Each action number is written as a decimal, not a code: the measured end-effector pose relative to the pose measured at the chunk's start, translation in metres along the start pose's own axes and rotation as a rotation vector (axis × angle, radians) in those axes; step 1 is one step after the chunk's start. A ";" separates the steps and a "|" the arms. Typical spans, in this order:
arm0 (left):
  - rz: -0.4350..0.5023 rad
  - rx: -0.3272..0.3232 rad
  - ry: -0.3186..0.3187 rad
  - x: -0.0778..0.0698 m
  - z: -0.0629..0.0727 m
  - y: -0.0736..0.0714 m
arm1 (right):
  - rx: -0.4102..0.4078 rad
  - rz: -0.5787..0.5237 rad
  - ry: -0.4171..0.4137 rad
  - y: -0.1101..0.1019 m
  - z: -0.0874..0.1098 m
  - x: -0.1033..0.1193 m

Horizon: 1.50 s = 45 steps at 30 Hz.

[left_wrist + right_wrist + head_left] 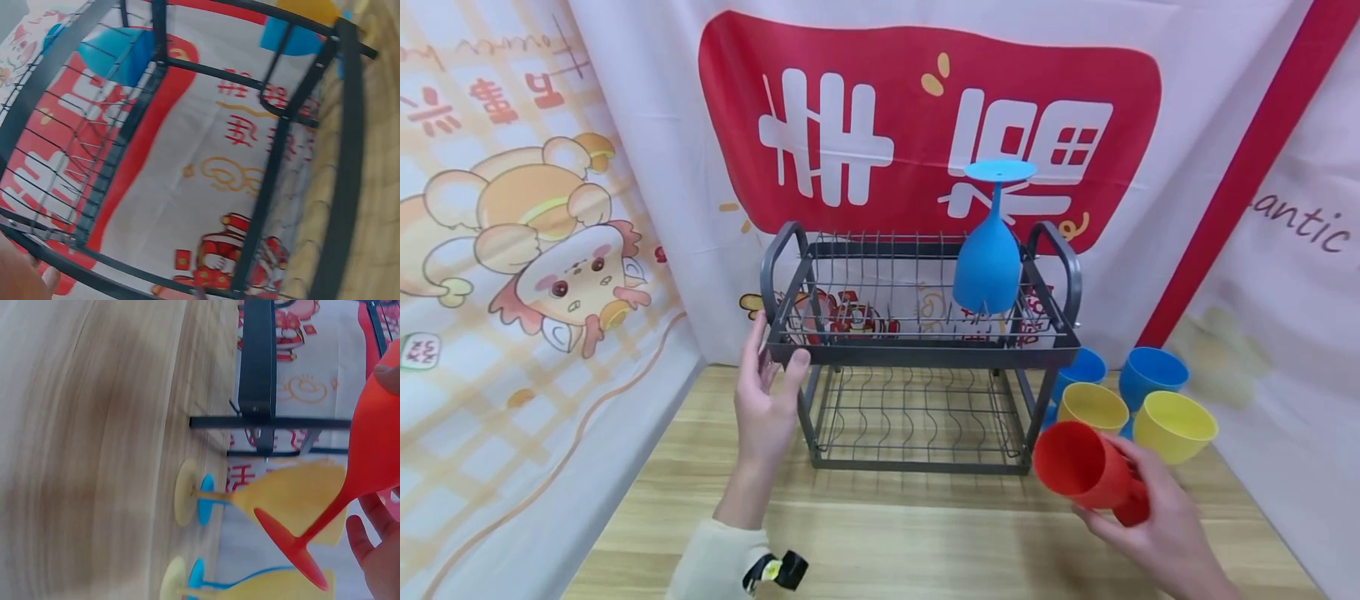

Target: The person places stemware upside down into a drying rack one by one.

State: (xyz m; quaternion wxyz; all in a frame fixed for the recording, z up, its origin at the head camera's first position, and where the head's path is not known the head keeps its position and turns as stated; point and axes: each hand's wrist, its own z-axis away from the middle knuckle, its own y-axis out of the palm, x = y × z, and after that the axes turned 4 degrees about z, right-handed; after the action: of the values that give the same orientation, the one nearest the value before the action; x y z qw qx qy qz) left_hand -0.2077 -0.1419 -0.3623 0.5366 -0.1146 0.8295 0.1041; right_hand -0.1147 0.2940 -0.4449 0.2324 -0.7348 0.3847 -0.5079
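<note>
My right hand (1157,508) grips a red plastic goblet (1075,467) by its bowl, tilted with the mouth toward me. Its stem and round foot (294,550) stick out free in the right wrist view. My left hand (767,408) is at the front left corner of a black two-tier dish rack (925,354), thumb in front and fingers extended along the side. On the rack's upper tier, at the right, a blue goblet (988,262) stands upside down, foot up. Wires cross the lower tier (917,417), which holds nothing.
Right of the rack, upright goblets stand grouped on the wooden table (880,542): an orange-yellow one (1093,408), a yellow one (1176,425) and two blue ones (1153,371) behind. Printed cloth (655,108) hangs behind and at both sides.
</note>
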 end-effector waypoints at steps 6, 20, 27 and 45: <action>-0.058 -0.061 0.062 0.022 0.034 0.001 | -0.017 0.061 -0.164 0.012 -0.008 0.018; -0.002 0.520 -0.077 0.048 0.097 0.058 | -0.050 0.217 -0.350 0.041 -0.018 0.055; -0.010 0.727 -0.147 0.046 0.108 0.079 | -0.052 0.226 -0.388 0.053 -0.019 0.064; -0.053 0.707 -0.225 0.047 0.116 0.090 | -0.030 0.317 -0.463 0.064 -0.016 0.071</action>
State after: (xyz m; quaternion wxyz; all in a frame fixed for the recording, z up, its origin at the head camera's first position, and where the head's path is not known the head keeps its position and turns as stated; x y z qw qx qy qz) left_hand -0.1529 -0.0260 -0.4479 0.6334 0.0687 0.7468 -0.1908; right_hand -0.1370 0.1992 -0.4459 0.3796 -0.7655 0.4389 -0.2781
